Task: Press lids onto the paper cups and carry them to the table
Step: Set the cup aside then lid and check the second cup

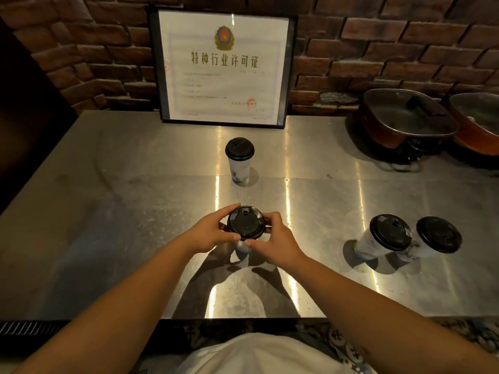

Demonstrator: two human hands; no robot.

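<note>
Pressing evenly around the rim looked the surest way to seat the black lid (245, 222), which both the left hand (209, 233) and right hand (272, 240) held with fingers (229, 210) clamped on it atop a paper cup (241, 248) on the steel surface (108, 184), contents hidden like the three lidded cups (239, 164) nearby.

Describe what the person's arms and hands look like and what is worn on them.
Both forearms are bare from the frame's edge to the wrist: no sleeves show. The left hand and right hand wear no gloves; no rings, watch or bracelets are visible.
</note>
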